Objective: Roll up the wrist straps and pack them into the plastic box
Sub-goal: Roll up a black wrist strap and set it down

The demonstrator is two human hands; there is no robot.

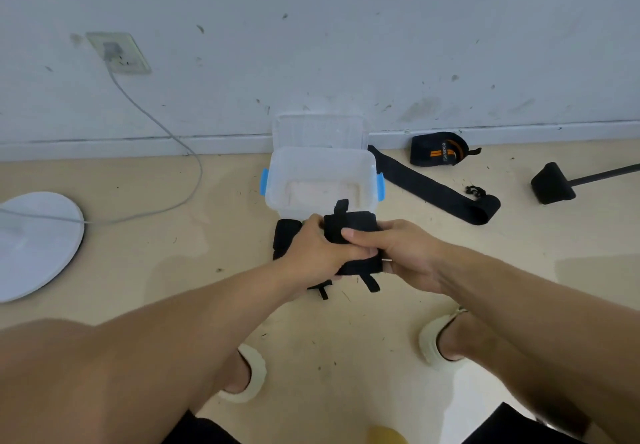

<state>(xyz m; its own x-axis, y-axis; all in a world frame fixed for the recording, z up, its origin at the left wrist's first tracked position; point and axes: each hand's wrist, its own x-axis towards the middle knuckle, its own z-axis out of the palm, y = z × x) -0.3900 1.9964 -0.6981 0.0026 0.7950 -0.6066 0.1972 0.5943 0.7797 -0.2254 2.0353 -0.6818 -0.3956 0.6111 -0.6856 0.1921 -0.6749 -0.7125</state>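
Observation:
A black wrist strap (353, 227), rolled into a thick bundle, sits between both hands just in front of the clear plastic box (277, 180). My left hand (320, 253) grips its left side and my right hand (398, 253) grips its right side, thumb across the top. The box is open, with blue latches, and its lid (320, 132) leans against the wall. Another black strap (285, 237) lies on the floor under my left hand. A long strap (433, 189) lies unrolled to the right of the box. A rolled strap with orange stripes (440, 149) rests by the wall.
A white round base (38, 242) with a grey cable (194, 173) running to a wall socket (119, 52) lies on the left. A black block on a rod (552, 184) sits at the far right. My two feet in pale slippers are below the hands.

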